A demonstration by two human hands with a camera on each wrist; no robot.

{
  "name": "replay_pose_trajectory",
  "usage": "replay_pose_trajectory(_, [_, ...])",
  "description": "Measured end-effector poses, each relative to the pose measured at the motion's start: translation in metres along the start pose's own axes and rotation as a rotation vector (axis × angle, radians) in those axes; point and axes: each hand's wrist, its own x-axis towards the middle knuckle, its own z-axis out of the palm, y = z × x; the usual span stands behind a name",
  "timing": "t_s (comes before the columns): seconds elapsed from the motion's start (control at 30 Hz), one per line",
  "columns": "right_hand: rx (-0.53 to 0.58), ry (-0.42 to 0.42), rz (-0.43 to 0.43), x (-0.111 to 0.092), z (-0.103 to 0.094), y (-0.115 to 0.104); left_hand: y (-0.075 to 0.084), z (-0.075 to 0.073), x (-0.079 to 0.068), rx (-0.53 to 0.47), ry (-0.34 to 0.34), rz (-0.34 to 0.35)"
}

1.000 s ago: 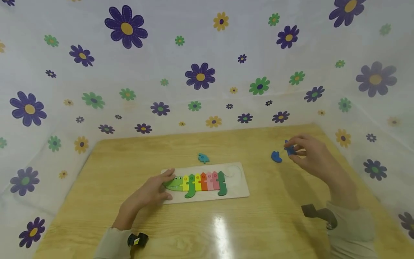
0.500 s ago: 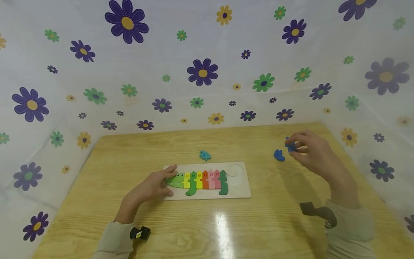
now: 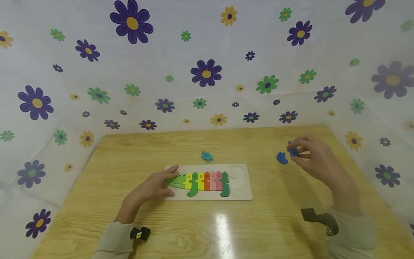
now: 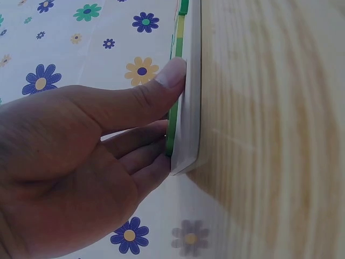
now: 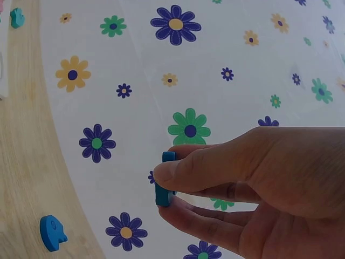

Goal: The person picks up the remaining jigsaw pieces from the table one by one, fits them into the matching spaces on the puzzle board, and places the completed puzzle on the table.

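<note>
A wooden crocodile puzzle board (image 3: 240,190) lies on the table, with a green head and several coloured body pieces set in it. The outlined tail area at its right end is bare. My left hand (image 3: 154,187) rests on the board's left end, thumb at the near side and fingers over the far side by the head. Above the table at the right, my right hand (image 3: 315,156) pinches a blue puzzle piece (image 5: 163,186) between thumb and fingers. Close to its left lies a curved blue puzzle piece (image 3: 282,158). A teal puzzle piece (image 3: 207,156) lies behind the board.
The wooden table (image 3: 194,226) runs back to a white sheet (image 3: 174,54) printed with flowers, which also stands at both sides. Dark straps with small devices sit at both wrists over the pale sleeves.
The head view has shifted slightly, so everything sits a little further right. My right hand still holds the blue piece near the same spot; my left hand stays on the board.
</note>
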Motion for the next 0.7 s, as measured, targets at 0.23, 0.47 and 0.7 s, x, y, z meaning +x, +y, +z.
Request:
replay_pose_trajectory(0.23, [0.003, -0.028, 0.037, 0.003, 0.001, -0.004, -0.001, 0.001, 0.002, 0.007, 0.005, 0.003])
replay_pose_trajectory(0.47, [0.031, -0.049, 0.054, 0.005, 0.005, -0.010, 0.000, 0.001, 0.004, 0.012, 0.004, -0.004])
replay_pose_trajectory(0.7, [0.063, -0.093, 0.074, 0.006, 0.011, -0.013, 0.001, 0.003, 0.002, -0.007, -0.005, -0.053])
